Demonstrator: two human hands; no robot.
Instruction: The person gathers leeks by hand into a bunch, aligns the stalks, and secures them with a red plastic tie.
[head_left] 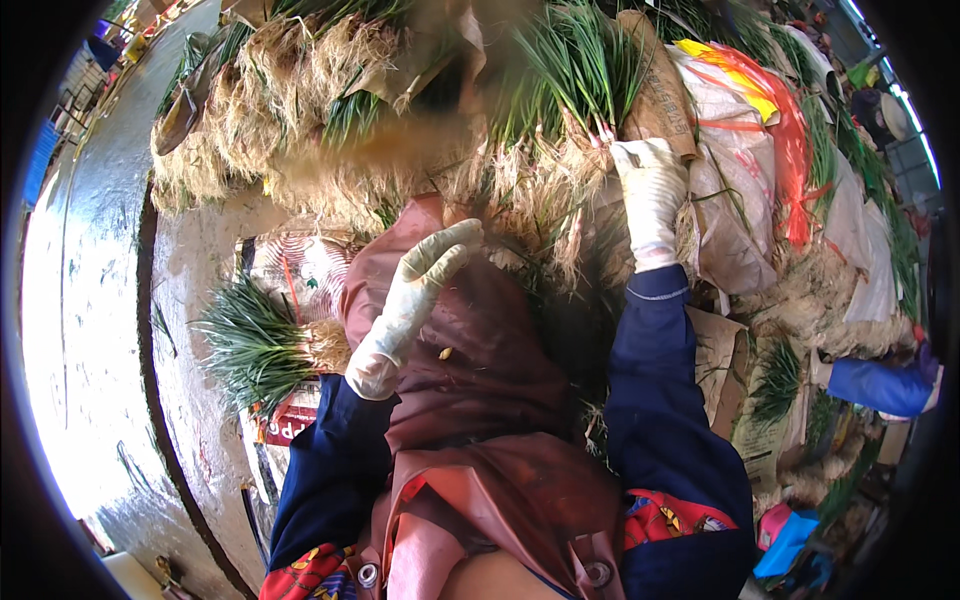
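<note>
Beside shiny floor (105,300), right hand (652,195) pinches scallions (592,100), leaves (565,55) slanting away leftward, left hand (413,292) spread.

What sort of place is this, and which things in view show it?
Probably a produce-handling area, perhaps a market or packing shed: rooted green stalks heaped together, a separate bundle on the left, and pale sacks on the right.
</note>
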